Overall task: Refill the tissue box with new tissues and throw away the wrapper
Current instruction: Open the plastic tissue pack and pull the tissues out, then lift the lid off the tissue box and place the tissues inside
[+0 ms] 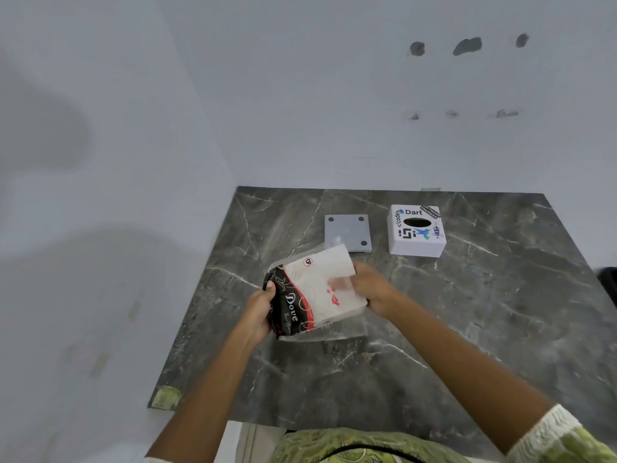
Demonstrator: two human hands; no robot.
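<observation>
I hold a pack of tissues (310, 295) just above the dark marble table (467, 329). Its clear plastic wrapper has a black and red printed end. My left hand (258, 310) grips that printed end. My right hand (372, 290) grips the white tissue stack at the opposite end, where the wrapper looks open. A white square tissue box (416, 231) with stickers and an oval slot stands at the back right of the table. Its grey base plate (348, 232) lies flat to the left of the box, apart from it.
White walls close in the table at the back and the left. A dark object (609, 282) shows at the right edge of the view, beyond the table. My green patterned clothing fills the bottom of the view.
</observation>
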